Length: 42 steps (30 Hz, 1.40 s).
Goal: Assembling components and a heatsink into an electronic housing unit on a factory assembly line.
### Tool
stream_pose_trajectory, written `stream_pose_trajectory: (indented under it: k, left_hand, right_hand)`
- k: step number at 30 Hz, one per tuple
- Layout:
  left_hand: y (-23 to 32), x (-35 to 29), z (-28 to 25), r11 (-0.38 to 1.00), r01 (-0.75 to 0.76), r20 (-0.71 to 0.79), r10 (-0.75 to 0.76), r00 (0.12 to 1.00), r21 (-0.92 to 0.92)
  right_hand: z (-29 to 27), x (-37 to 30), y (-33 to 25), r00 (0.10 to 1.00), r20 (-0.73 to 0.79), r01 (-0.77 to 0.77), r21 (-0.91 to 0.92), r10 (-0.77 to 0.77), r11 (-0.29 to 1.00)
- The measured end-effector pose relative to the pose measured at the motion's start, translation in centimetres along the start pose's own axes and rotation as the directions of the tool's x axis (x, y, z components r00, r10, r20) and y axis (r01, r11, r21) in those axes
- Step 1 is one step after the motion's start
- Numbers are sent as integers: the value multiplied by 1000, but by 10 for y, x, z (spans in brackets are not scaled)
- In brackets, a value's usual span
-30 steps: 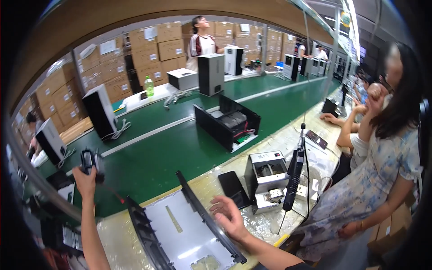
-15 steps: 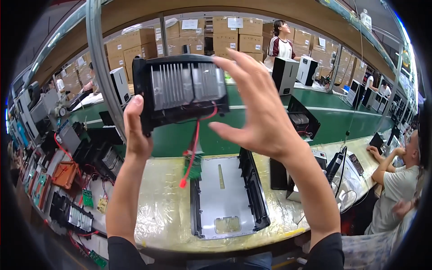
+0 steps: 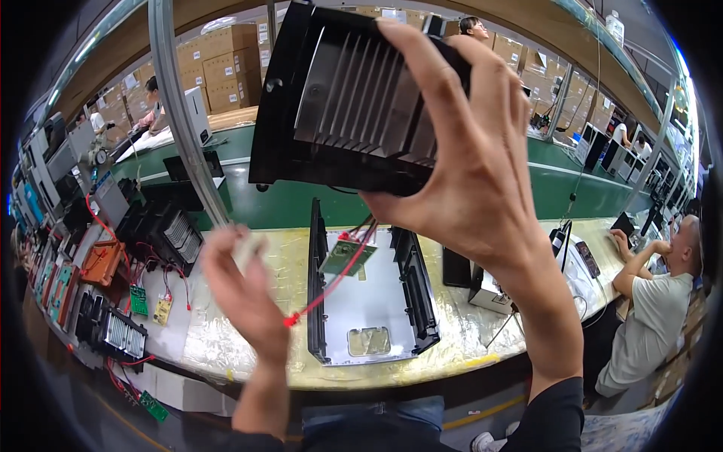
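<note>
My right hand (image 3: pixel 482 169) grips a black heatsink unit (image 3: pixel 275 139) from its right side, fingers over the top and thumb below. Silver fins show inside the unit's black frame, which is held up tilted over the bench. From its underside hang a small green circuit board (image 3: pixel 348 256) and a red wire with a red connector (image 3: pixel 292 321). My left hand (image 3: pixel 245 294), blurred, is off the unit, left of the connector; its fingers are loosely bent and apart, with nothing seen in them. Below lies a white tray-like casing with black side walls (image 3: pixel 318 301), open side up.
More black heatsink units (image 3: pixel 124 339) with wires and boards lie at the left, near an orange box (image 3: pixel 103 262). A metal post (image 3: pixel 181 113) rises at the left. Behind the bench runs a green conveyor belt (image 3: pixel 557 177). A seated person (image 3: pixel 648 294) is at the right.
The heatsink unit has come up and closer. My left hand has let go of it and dropped down; my right hand has closed on it. The dangling board and wire have swung.
</note>
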State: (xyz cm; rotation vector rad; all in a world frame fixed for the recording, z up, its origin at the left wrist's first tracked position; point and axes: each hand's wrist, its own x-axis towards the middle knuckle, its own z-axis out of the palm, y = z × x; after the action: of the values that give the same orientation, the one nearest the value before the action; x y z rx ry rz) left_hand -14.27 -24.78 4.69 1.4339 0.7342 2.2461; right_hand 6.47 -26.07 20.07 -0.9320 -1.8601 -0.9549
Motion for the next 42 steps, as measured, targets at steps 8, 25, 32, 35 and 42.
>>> stream_pose_trajectory:
  k: [8, 25, 32, 35, 42]
  left_hand:
    - [-18, -103, 68, 845, -221, 262, 101, 960, 487]
    - [-8, -104, -49, 901, -284, 650, 3, 760, 328]
    - [-14, -115, -42, 943, -123, 786, -179, 592, 308]
    - [-27, -123, -46, 911, -59, 765, -307, 566, 409]
    - [-34, -120, -66, 903, 23, 826, -402, 395, 429]
  right_hand:
    - [-24, -2, -15, 998, 56, -31, -44, 33, 999]
    - [-16, -33, -29, 943, 332, -82, 230, 1, 970]
    - [26, -69, -42, 794, 602, -18, 164, -86, 986]
    - [53, -87, -43, 743, 662, 34, 112, -100, 993]
    - [65, -86, -65, 644, 762, 12, 66, -58, 998]
